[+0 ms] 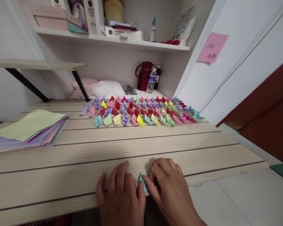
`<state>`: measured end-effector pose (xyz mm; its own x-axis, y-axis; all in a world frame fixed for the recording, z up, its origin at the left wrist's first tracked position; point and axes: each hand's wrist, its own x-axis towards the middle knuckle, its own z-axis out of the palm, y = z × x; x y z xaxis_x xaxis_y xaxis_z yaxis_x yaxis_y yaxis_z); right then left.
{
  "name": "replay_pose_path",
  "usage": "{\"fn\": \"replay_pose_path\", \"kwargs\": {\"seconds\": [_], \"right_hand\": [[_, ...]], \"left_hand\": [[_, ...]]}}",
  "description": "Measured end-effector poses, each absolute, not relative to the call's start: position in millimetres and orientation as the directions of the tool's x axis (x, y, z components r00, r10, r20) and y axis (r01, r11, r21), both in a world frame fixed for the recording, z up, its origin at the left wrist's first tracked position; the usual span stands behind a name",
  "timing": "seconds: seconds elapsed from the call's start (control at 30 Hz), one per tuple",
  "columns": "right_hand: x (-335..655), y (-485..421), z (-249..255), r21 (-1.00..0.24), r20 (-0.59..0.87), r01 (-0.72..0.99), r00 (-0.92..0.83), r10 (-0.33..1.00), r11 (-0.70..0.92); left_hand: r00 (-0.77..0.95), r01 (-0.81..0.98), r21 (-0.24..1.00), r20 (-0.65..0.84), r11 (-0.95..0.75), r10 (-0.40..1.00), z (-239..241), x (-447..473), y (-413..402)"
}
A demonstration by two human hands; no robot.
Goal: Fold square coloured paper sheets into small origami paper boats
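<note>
Item one: a small light-blue folded paper (141,183) at the near edge of the bench (85,163), pinched between our left hand (121,196) and right hand (168,188), fingers of both curled closed on it. Far centre: rows of coloured paper boats (141,113). Left: stack of coloured sheets (28,130). Far end: red jug (144,75), water bottle (151,81). Above: shelf (113,42) with boxes. Right wall: pink note (212,47)
</note>
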<state>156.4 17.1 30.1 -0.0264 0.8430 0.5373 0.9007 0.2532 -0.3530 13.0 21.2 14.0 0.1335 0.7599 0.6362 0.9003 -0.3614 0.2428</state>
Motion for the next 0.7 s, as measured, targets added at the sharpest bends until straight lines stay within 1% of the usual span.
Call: {"fn": "replay_pose_path", "kwargs": {"seconds": [0.23, 0.5, 0.57, 0.63, 0.7], "right_hand": [[157.5, 17.7, 32.7, -0.359, 0.495, 0.903, -0.029, 0.868, 0.235], [157.7, 19.5, 41.0, -0.379, 0.427, 0.902, -0.027, 0.904, 0.206], [158.0, 19.4, 41.6, -0.375, 0.418, 0.906, -0.027, 0.908, 0.199], [158.6, 19.0, 41.6, -0.365, 0.411, 0.911, -0.028, 0.911, 0.192], [158.7, 18.7, 41.5, -0.351, 0.410, 0.917, -0.032, 0.911, 0.190]], "left_hand": [[0.150, 0.908, 0.213, 0.638, -0.361, 0.755, 11.9, 13.4, 21.9], [0.109, 0.930, 0.162, 0.734, -0.328, 0.671, 5.0, -12.5, 17.0], [0.141, 0.928, 0.105, 0.789, -0.358, 0.598, 3.4, -17.1, 14.1], [0.226, 0.909, -0.010, 0.852, -0.418, 0.472, 0.4, -15.7, 10.9], [0.317, 0.877, -0.123, 0.875, -0.464, 0.366, -4.2, -9.3, 7.4]]}}
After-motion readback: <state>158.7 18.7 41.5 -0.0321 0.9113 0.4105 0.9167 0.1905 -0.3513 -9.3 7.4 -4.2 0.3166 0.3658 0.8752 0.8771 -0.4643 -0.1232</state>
